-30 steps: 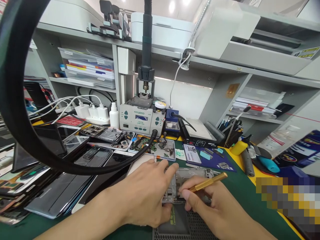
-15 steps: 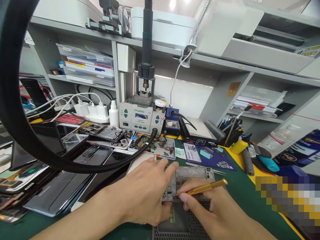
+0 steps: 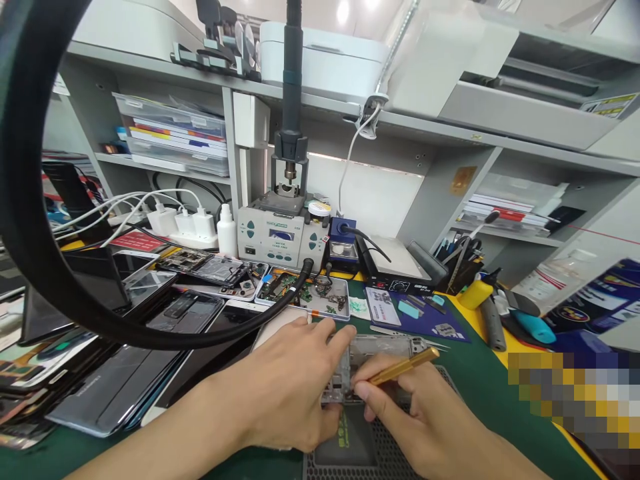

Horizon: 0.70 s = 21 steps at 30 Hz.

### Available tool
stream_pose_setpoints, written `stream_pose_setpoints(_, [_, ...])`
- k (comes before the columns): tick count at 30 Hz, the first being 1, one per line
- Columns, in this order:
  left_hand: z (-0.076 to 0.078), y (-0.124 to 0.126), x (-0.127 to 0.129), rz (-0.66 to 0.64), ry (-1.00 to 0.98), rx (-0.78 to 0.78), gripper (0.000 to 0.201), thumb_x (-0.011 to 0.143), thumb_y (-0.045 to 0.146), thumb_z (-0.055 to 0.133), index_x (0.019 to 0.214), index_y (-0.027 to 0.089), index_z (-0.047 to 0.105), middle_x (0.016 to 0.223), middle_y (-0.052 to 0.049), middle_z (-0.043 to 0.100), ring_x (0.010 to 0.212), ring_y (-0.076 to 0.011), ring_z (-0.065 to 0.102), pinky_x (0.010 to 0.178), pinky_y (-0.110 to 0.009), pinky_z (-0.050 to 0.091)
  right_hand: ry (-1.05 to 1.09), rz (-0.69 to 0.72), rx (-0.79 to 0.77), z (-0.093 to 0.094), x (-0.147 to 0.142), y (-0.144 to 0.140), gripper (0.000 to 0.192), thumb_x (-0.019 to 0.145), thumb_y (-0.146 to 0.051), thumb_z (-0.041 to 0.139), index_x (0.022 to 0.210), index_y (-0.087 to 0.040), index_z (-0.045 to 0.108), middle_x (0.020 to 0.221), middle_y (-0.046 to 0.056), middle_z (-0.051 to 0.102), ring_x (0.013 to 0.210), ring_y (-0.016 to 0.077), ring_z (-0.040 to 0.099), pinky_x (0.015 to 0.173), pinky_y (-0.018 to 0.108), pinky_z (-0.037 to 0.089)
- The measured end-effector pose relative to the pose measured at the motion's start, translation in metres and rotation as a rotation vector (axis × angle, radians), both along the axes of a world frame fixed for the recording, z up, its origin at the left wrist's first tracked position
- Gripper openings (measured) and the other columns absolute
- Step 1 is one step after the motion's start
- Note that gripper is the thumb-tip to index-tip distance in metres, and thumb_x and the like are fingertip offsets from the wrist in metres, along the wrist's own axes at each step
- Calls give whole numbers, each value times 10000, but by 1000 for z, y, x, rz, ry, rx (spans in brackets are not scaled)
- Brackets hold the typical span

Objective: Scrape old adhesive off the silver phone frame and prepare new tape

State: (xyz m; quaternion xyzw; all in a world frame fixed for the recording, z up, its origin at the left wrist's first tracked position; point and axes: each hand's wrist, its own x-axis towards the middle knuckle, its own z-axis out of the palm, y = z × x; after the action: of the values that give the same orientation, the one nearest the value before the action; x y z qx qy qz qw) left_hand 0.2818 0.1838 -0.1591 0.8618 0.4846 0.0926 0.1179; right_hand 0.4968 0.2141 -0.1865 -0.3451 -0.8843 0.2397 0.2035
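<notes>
A disassembled phone frame [image 3: 380,345], grey and partly see-through, lies over a dark perforated pad [image 3: 390,460] at the front of the bench. My left hand [image 3: 290,380] is closed around the left part of the frame, fingers over the top and thumb at the near edge. In a pen-like pinch, my right hand [image 3: 420,410] holds a slim gold-coloured tool [image 3: 413,365], slanted with its back end up to the right. Its working tip is down at the frame's near edge, hidden by my fingers, so its exact kind is unclear.
Several phones [image 3: 125,387] are piled on the left. Behind my hands are a parts tray [image 3: 330,310], a soldering station [image 3: 273,233] and tweezers [image 3: 395,333]. A blue mat [image 3: 453,320] lies at the right. A thick black cable [image 3: 165,338] loops across the left foreground.
The gold tool's back end has swung slightly left and up, with my right hand shifting a little. My left hand keeps its hold on the frame.
</notes>
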Motion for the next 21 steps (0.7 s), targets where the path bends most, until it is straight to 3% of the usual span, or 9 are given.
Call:
stream_pose_setpoints(9, [-2, 0, 1, 4, -16, -20, 698, 809, 269, 623, 1458, 64, 473, 1242, -188, 622, 1156, -404, 604, 1003, -548, 495, 21, -30, -211, -1, 0, 5, 251, 1039, -370, 467, 932, -222, 639, 748, 1, 677, 700, 183, 671, 582, 271, 476])
stream_pose_setpoints(13, [-6, -1, 0, 2, -23, -16, 757, 799, 265, 626, 1496, 45, 429, 1250, -195, 618, 1136, -405, 610, 999, -542, 496, 14, -29, -181, -4, 1, 4, 245, 1035, -360, 478, 909, -237, 649, 762, -6, 678, 742, 190, 669, 615, 277, 486])
stream_pose_setpoints(21, [-19, 2, 1, 2, -44, 110, 723, 777, 325, 661, 1432, 66, 501, 1170, -168, 650, 1032, -392, 644, 928, -523, 527, -57, -42, -76, -12, 4, 5, 237, 1035, -412, 470, 960, -287, 657, 815, -5, 698, 737, 209, 665, 553, 297, 449])
